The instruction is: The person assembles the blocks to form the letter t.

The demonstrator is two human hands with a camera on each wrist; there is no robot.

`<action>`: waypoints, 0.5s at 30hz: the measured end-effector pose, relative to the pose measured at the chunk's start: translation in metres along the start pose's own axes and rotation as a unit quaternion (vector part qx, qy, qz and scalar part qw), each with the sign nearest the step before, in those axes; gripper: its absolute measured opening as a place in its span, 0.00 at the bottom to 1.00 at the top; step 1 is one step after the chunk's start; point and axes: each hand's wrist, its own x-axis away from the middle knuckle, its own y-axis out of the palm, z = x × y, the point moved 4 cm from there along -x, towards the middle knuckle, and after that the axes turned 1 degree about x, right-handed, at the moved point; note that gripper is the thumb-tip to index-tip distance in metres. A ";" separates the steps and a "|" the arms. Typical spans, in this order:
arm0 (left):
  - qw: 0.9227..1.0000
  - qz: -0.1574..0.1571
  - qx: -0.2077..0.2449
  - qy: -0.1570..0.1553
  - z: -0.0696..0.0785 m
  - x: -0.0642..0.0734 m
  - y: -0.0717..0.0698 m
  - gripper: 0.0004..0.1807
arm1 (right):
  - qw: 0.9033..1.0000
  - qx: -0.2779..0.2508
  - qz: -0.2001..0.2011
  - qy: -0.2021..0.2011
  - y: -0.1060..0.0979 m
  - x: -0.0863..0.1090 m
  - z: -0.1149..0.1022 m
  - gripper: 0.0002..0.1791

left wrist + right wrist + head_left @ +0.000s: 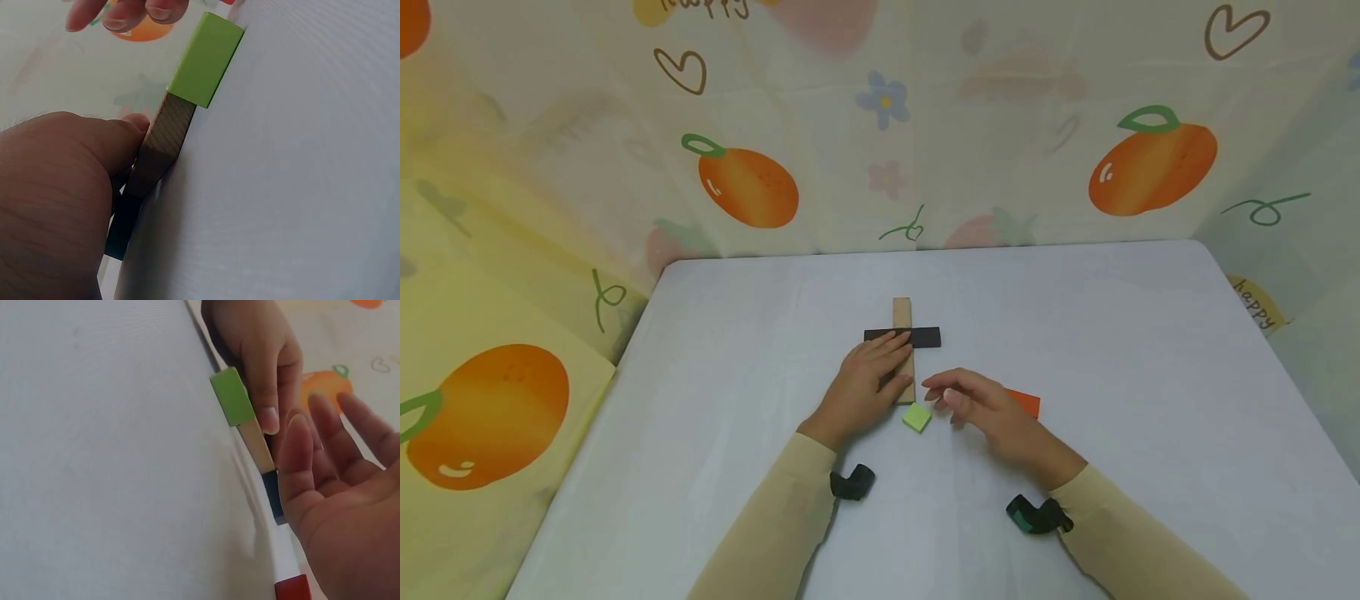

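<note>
A natural-wood strip [902, 312] lies lengthwise on the white table, and a black strip [928, 337] crosses it near its far end. My left hand [863, 385] rests on these pieces, fingertips on the black strip and thumb at the wooden one's near part. Another dark piece lies partly hidden under that hand. Just off the wooden strip's near end is a light green block [917, 417]. To its right my right hand [992, 408] hovers with fingers loosely bent, holding nothing; the right wrist view shows its fingers [297, 447] apart from the pieces.
An orange-red block [1026, 403] lies behind the right hand, partly covered by it. Each wrist wears a small dark camera mount [853, 483]. A fruit-patterned cloth [820, 125] hangs behind the white table [1097, 317] and along its sides.
</note>
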 end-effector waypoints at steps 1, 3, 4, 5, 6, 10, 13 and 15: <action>1.000 0.000 0.000 0.000 0.000 0.000 0.000 0.28 | 1.000 -0.011 -0.004 -0.009 -0.001 0.000 -0.001 0.23; 1.000 0.000 0.001 0.000 0.000 0.000 0.000 0.28 | 0.999 -0.029 -0.012 -0.031 -0.003 0.000 -0.002 0.28; 1.000 -0.001 0.001 -0.001 0.000 0.000 0.000 0.28 | 0.998 -0.035 -0.016 -0.041 -0.004 0.001 -0.003 0.31; 1.000 -0.001 0.002 -0.002 0.000 0.000 0.000 0.28 | 0.998 -0.043 -0.020 -0.052 -0.005 0.001 -0.003 0.34; 1.000 -0.002 0.002 -0.002 0.000 0.000 0.000 0.28 | 0.997 -0.047 -0.023 -0.062 -0.006 0.001 -0.004 0.38; 1.000 -0.002 0.003 -0.003 0.001 0.000 0.000 0.28 | 0.993 -0.075 -0.030 -0.085 -0.010 0.003 -0.007 0.46; 1.000 -0.001 0.002 -0.003 0.001 -0.001 0.000 0.28 | 0.992 -0.088 -0.025 -0.090 -0.015 0.005 -0.009 0.46; 1.000 -0.002 0.000 -0.005 0.000 -0.001 0.000 0.28 | 0.992 -0.089 -0.019 -0.092 -0.019 0.006 -0.011 0.45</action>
